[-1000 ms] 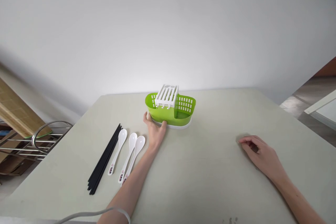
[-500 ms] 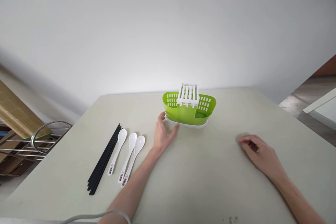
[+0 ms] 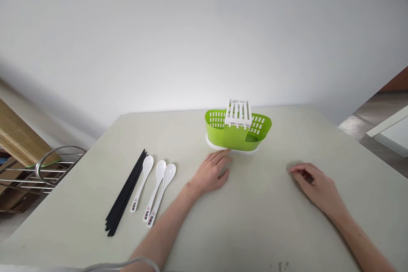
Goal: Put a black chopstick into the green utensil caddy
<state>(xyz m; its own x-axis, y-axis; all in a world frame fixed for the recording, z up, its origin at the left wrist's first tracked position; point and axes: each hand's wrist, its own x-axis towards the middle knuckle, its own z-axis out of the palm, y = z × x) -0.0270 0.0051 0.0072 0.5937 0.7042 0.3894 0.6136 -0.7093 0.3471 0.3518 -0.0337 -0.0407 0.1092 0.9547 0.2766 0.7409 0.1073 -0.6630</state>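
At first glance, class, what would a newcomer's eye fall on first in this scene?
The bright green cutlery caddy with its white slotted insert stands out at the far middle of the pale table. The left hand lies open just before it. Left of that lie three white spoons beside black chopsticks.

A green cutlery caddy [image 3: 237, 134] with a white slotted insert [image 3: 239, 113] stands on a white drip tray at 12 o'clock on the counter [image 3: 255, 221]. The left hand [image 3: 212, 172] lies flat, its fingers [image 3: 223, 155] at the tray's near edge. At 3 o'clock rests the right hand [image 3: 315, 185], loosely curled. At 9 o'clock lie black chopsticks [image 3: 126, 193] beside three white spoons [image 3: 154, 189].
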